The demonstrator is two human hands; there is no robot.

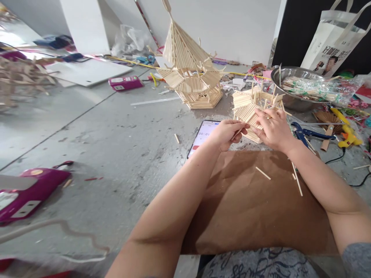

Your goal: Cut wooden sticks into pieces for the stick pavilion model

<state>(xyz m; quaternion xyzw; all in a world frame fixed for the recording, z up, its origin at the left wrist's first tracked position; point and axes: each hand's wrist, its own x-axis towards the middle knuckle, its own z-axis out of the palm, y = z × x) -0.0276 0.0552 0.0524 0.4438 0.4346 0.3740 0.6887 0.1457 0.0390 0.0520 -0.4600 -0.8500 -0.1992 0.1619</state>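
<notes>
A small model roof of wooden sticks (248, 105) stands on the grey floor just past a brown paper sheet (246, 204). My right hand (274, 129) lies on its near side, fingers curled against the sticks. My left hand (227, 133) pinches a thin wooden stick (238, 133) and holds its tip at the model's lower left edge. A phone (203, 136) with a timer on its screen lies partly under my left hand.
A tall finished stick pagoda (188, 69) stands behind. At the right are a steel bowl of sticks in plastic (298, 83), blue cutters (304, 133), a yellow glue gun (346, 133) and a white bag (333, 36). Loose sticks (263, 173) lie on the paper. Magenta boxes (26, 193) lie left.
</notes>
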